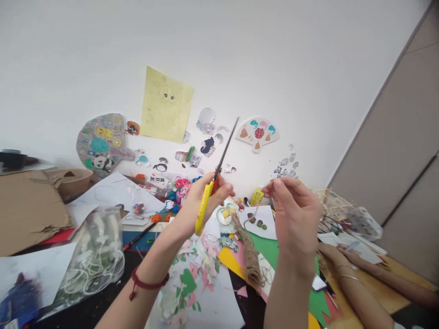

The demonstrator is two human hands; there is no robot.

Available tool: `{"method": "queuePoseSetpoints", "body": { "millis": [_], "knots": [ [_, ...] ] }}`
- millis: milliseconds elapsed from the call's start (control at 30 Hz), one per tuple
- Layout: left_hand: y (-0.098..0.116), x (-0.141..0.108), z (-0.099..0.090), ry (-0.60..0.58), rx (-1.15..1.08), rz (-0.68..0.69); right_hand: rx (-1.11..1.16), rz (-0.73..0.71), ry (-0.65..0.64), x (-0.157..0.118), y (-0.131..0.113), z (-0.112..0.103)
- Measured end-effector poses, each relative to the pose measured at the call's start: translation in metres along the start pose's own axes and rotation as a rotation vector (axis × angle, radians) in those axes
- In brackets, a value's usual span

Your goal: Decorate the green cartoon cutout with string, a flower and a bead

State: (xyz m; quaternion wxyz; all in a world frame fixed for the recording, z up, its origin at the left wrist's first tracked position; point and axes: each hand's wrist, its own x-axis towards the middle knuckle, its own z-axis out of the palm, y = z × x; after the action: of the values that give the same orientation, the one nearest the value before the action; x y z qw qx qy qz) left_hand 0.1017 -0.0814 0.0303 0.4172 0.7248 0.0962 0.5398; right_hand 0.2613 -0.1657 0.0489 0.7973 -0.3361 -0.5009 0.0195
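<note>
Scissors [203, 209] with a yellow handle are held in my left hand [190, 208], and their dark blades point up and away, looking closed together. My right hand [297, 212] is raised to the right of them, thumb and fingertips pinched on what looks like the end of a thin twine. That strand seems to drop from the fingertips towards a hank of brown jute twine [253, 262] on the table between my forearms. The blades are apart from the strand. Several dark green round beads [259, 224] sit on white paper behind the twine.
Paper scraps [188, 283] in green, pink and white cover the middle. A plastic bag with white cords [99, 256] and cardboard [30, 210] lie left. Another person's forearms [356, 288] rest at the right. Cut-out drawings and a yellow sheet [167, 107] hang on the wall.
</note>
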Motion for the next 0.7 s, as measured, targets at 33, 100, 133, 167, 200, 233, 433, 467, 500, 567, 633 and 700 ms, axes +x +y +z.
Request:
{"method": "queuePoseSetpoints", "body": {
  "millis": [33,100,133,167,200,233,433,467,500,567,633,700],
  "knots": [
    [0.004,-0.001,0.004,-0.011,-0.031,-0.020,-0.010,-0.005,-0.014,-0.001,0.000,0.001],
    [0.012,-0.004,0.009,-0.039,-0.089,-0.040,-0.029,-0.025,-0.035,-0.002,0.000,0.005],
    [0.014,-0.005,0.011,-0.052,-0.112,-0.049,-0.038,-0.039,-0.043,-0.003,0.000,0.006],
    [0.015,-0.006,0.013,-0.055,-0.129,-0.054,-0.048,-0.053,-0.051,-0.003,0.000,0.008],
    [0.015,-0.006,0.014,-0.043,-0.129,-0.052,-0.057,-0.066,-0.058,-0.004,0.000,0.010],
    [0.015,-0.007,0.015,-0.023,-0.104,-0.040,-0.066,-0.077,-0.061,-0.005,0.000,0.012],
    [0.010,-0.008,0.006,0.068,0.470,0.111,-0.087,-0.111,0.021,-0.008,0.003,0.020],
    [0.010,-0.008,0.003,0.064,0.568,0.115,-0.077,-0.112,0.043,-0.008,0.003,0.020],
    [0.009,-0.007,0.001,0.054,0.648,0.108,-0.061,-0.111,0.061,-0.007,0.004,0.019],
    [0.006,-0.006,-0.003,0.028,0.765,0.070,-0.023,-0.110,0.088,-0.005,0.006,0.018],
    [0.003,-0.004,-0.004,-0.005,0.836,0.051,0.009,-0.102,0.107,-0.004,0.007,0.017],
    [0.001,-0.004,-0.003,-0.019,0.889,0.064,0.023,-0.090,0.121,-0.004,0.007,0.016]
  ]
}}
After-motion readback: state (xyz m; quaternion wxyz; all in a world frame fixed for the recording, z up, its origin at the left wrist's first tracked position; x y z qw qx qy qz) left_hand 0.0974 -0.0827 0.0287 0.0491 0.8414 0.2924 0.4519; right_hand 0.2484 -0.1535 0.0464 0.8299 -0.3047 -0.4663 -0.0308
